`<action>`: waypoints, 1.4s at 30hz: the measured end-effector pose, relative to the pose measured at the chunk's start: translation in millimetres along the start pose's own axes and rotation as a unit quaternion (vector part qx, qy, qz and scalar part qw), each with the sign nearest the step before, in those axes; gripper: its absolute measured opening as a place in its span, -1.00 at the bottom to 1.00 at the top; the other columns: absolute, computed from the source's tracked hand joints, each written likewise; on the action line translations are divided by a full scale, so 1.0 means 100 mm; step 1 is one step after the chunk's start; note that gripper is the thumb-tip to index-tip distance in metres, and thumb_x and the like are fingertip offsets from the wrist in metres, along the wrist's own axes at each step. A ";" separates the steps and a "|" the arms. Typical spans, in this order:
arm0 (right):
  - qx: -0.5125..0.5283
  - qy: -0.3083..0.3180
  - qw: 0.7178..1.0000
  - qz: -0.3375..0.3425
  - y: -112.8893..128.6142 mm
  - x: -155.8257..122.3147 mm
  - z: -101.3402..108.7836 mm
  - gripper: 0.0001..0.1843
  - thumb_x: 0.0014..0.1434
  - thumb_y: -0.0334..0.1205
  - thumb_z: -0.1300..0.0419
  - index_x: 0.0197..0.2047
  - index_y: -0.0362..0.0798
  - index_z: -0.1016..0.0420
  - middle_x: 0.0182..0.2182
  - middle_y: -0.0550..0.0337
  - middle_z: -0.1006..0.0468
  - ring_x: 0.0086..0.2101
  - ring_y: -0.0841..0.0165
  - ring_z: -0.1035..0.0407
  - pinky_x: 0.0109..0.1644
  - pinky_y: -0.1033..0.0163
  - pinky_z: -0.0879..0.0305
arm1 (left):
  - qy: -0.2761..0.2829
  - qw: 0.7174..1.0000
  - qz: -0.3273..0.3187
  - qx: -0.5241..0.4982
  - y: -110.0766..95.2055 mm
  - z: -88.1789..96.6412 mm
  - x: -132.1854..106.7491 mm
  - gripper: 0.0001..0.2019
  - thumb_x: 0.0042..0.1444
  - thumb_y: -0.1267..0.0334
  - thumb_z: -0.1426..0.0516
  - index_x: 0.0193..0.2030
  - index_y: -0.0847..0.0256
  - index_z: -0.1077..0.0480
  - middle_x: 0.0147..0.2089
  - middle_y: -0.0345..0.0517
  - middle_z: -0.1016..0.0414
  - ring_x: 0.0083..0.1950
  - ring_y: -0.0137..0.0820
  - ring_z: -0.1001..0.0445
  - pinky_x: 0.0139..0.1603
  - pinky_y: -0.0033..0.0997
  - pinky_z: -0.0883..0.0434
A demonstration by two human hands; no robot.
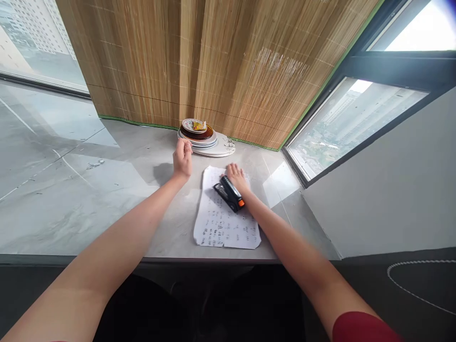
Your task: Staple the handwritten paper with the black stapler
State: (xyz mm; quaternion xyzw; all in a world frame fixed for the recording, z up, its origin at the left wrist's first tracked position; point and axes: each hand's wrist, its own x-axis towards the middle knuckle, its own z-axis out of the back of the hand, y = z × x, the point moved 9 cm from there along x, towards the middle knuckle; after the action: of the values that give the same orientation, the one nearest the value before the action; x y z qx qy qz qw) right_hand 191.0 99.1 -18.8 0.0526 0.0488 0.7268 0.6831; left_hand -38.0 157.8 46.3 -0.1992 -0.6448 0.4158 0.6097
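My left hand (183,156) is closed in a fist, raised just in front of the stack of plates, with nothing showing in it. My right hand (237,177) lies palm down with its fingers stretched over the top right part of a white sheet of paper (210,228). Rows of handwriting cover the sheet, and its edges look uneven. Beside my right hand, a black stapler (230,192) with an orange end rests slantwise on the paper. Its two arms are spread apart in a V.
Several stacked plates (215,144) stand on an oval white plate (228,148), with a small yellow packet (199,126) on top. Behind them hangs a bamboo blind (213,61). Windows flank the grey marble-look ledge (107,213); a white wall (384,190) bounds it at right.
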 end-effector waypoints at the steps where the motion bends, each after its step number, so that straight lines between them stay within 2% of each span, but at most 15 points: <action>1: 0.007 -0.016 0.999 0.047 0.30 0.05 -0.01 -0.23 0.58 0.03 0.26 0.55 -0.43 -0.03 0.57 -0.37 0.05 0.56 -0.06 0.16 0.60 -0.21 0.19 | -0.009 1.000 -0.002 -0.002 0.02 0.03 0.02 -0.51 0.49 -0.26 0.13 -0.21 0.07 -0.30 -0.34 -0.15 -0.35 -0.32 -0.33 -0.37 -0.20 -0.27 -0.41; 4: 0.021 -0.038 0.992 0.119 1.04 0.16 -0.09 -0.29 0.58 0.09 0.18 0.54 -0.24 -0.11 0.56 -0.19 -0.06 0.55 0.04 0.07 0.59 -0.16 0.08 | -0.029 0.999 -0.010 0.017 0.06 0.12 0.08 -0.53 0.48 -0.24 0.07 -0.24 0.09 -0.29 -0.33 -0.15 -0.37 -0.31 -0.32 -0.38 -0.19 -0.26 -0.39; 6: 0.026 -0.056 0.990 0.128 1.32 0.21 -0.10 -0.31 0.57 0.09 0.17 0.53 -0.18 -0.14 0.56 -0.13 -0.09 0.54 0.06 0.05 0.59 -0.15 0.07 | -0.044 0.998 -0.013 0.047 0.08 0.19 0.12 -0.55 0.48 -0.20 0.04 -0.27 0.09 -0.28 -0.34 -0.15 -0.39 -0.29 -0.31 -0.40 -0.17 -0.26 -0.38; 8: 0.029 -0.068 0.989 0.130 1.43 0.21 -0.09 -0.33 0.56 0.07 0.16 0.55 -0.12 -0.13 0.58 -0.05 -0.07 0.56 0.09 0.10 0.59 -0.12 0.07 | -0.061 0.995 -0.014 0.072 0.09 0.27 0.14 -0.58 0.49 -0.15 0.03 -0.30 0.10 -0.27 -0.35 -0.16 -0.40 -0.29 -0.31 -0.39 -0.15 -0.27 -0.36; 11: 0.034 -0.055 0.990 0.129 1.32 0.16 -0.10 -0.31 0.55 0.07 0.15 0.58 -0.09 -0.08 0.59 0.01 -0.01 0.57 0.10 0.17 0.58 -0.12 0.05 | -0.081 0.993 -0.011 0.085 0.09 0.33 0.15 -0.61 0.49 -0.08 0.02 -0.32 0.09 -0.25 -0.37 -0.18 -0.38 -0.32 -0.33 -0.36 -0.18 -0.30 -0.33; 15: 0.039 -0.018 0.992 0.115 0.85 0.00 -0.10 -0.23 0.56 0.05 0.22 0.60 -0.32 0.02 0.60 -0.18 0.10 0.58 0.04 0.24 0.60 -0.19 0.18 | -0.059 0.994 -0.014 0.094 0.06 0.26 0.12 -0.66 0.46 0.01 0.00 -0.34 0.09 -0.27 -0.40 -0.20 -0.39 -0.36 -0.35 -0.32 -0.24 -0.34 -0.28; 19: 0.025 0.017 0.997 0.067 0.26 -0.16 -0.08 -0.22 0.55 0.04 0.25 0.62 -0.31 0.09 0.61 -0.15 0.16 0.59 0.08 0.32 0.63 -0.15 0.30 | 0.061 0.993 -0.017 0.103 0.03 -0.04 0.04 -0.74 0.37 0.14 -0.05 -0.37 0.11 -0.34 -0.39 -0.16 -0.46 -0.33 -0.33 -0.38 -0.23 -0.33 -0.31; 22: 0.029 0.019 0.999 0.042 0.01 -0.21 -0.07 -0.22 0.56 0.04 0.29 0.63 -0.28 0.10 0.62 -0.12 0.17 0.59 0.11 0.36 0.63 -0.12 0.35 | 0.191 0.977 -0.038 0.090 -0.08 -0.32 -0.11 -0.78 0.31 0.18 -0.07 -0.32 0.14 -0.47 -0.31 -0.10 -0.56 -0.28 -0.31 -0.44 -0.17 -0.30 -0.36; 25: 0.053 -0.010 0.998 0.041 -0.04 -0.18 0.00 -0.27 0.54 0.01 0.20 0.60 -0.23 -0.01 0.61 -0.16 0.07 0.58 0.07 0.27 0.61 -0.17 0.25 | 0.350 0.930 -0.089 0.069 -0.25 -0.58 -0.35 -0.77 0.31 0.14 -0.11 -0.19 0.14 -0.59 -0.19 -0.06 -0.60 -0.20 -0.28 -0.49 -0.08 -0.26 -0.42; 28: 0.117 -0.087 0.987 0.071 -0.02 -0.22 0.30 -0.45 0.49 0.02 0.05 0.34 -0.12 -0.39 0.38 -0.20 -0.41 0.41 0.02 -0.19 0.44 -0.13 -0.14 | 0.463 0.873 -0.115 0.104 -0.30 -0.71 -0.58 -0.77 0.30 0.09 -0.16 -0.11 0.09 -0.63 -0.15 -0.05 -0.58 -0.11 -0.21 -0.51 0.03 -0.19 -0.44; 29: 0.142 -0.114 0.979 0.088 -0.02 -0.27 0.44 -0.53 0.48 0.06 0.03 0.18 -0.07 -0.49 0.21 -0.15 -0.56 0.26 0.04 -0.36 0.33 -0.07 -0.26 | 0.476 0.861 -0.119 0.131 -0.28 -0.72 -0.61 -0.77 0.29 0.09 -0.17 -0.09 0.07 -0.62 -0.14 -0.05 -0.56 -0.07 -0.18 -0.51 0.09 -0.15 -0.43; 31: 0.179 -0.130 0.967 0.125 -0.02 -0.41 0.68 -0.55 0.48 0.16 0.02 -0.13 0.01 -0.51 -0.16 0.02 -0.64 -0.08 0.15 -0.48 0.08 0.05 -0.35 | 0.484 0.848 -0.124 0.178 -0.22 -0.73 -0.63 -0.78 0.31 0.10 -0.16 -0.05 0.05 -0.61 -0.13 -0.05 -0.53 0.01 -0.14 -0.50 0.17 -0.08 -0.39; 34: 0.186 -0.013 0.962 0.198 0.12 -0.65 0.74 -0.50 0.40 0.34 -0.09 -0.20 0.05 -0.42 -0.34 0.17 -0.57 -0.36 0.28 -0.38 -0.22 0.17 -0.24 | 0.490 0.841 -0.121 0.198 -0.15 -0.74 -0.64 -0.78 0.33 0.13 -0.13 -0.02 0.07 -0.58 -0.09 -0.04 -0.51 0.03 -0.12 -0.50 0.18 -0.05 -0.37; 37: 0.148 0.075 0.953 0.253 0.28 -0.83 0.66 -0.44 0.19 0.38 -0.33 -0.11 0.06 -0.40 -0.35 0.20 -0.55 -0.40 0.29 -0.32 -0.31 0.20 -0.14 | 0.492 0.839 -0.120 0.202 -0.12 -0.74 -0.64 -0.78 0.35 0.14 -0.12 0.00 0.07 -0.56 -0.08 -0.04 -0.50 0.03 -0.12 -0.50 0.16 -0.04 -0.36; 42: 0.183 0.063 0.943 0.270 0.29 -0.76 0.66 -0.77 0.28 -0.01 -0.29 -0.12 0.05 -0.45 -0.37 0.24 -0.55 -0.38 0.31 -0.35 -0.26 0.19 -0.20 | 0.493 0.842 -0.130 0.175 -0.13 -0.74 -0.64 -0.79 0.33 0.15 -0.16 -0.01 0.07 -0.57 -0.12 -0.06 -0.50 -0.03 -0.17 -0.51 0.08 -0.13 -0.37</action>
State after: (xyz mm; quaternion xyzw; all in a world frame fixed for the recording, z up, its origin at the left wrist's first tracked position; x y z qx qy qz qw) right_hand 176.6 21.7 50.4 0.1420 0.2082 0.8641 0.4356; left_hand 47.1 123.2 10.7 -0.1822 -0.1953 0.2855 0.9204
